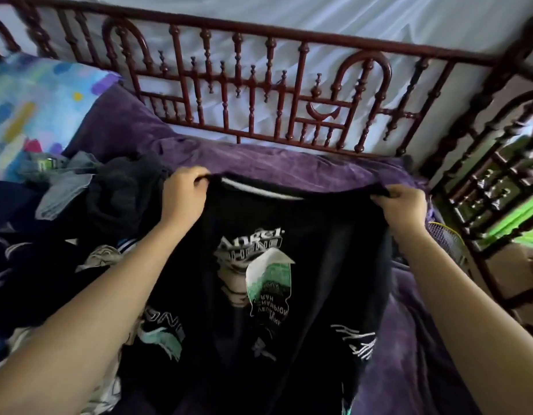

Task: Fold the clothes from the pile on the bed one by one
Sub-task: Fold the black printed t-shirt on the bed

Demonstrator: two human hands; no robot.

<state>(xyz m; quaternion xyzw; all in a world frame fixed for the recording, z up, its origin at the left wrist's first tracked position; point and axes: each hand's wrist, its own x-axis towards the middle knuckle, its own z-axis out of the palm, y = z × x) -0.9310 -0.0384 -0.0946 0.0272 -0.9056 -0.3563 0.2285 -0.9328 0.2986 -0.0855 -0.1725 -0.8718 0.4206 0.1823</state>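
Centre frame: black printed shirt (pixel 304 223) held spread by upper edge, hanging toward bottom of frame over purple blanket (pixel 289 166) on bed. Centre left: left grip (pixel 184 193), fingers curled, pinching shirt's top edge. Centre right: right grip (pixel 406 205), likewise pinching same edge. Left of frame: pile of clothes (pixel 64 187), dark and grey pieces. Upper left: colourful pillow (pixel 34 109). Top: carved wooden rail (pixel 259 85).
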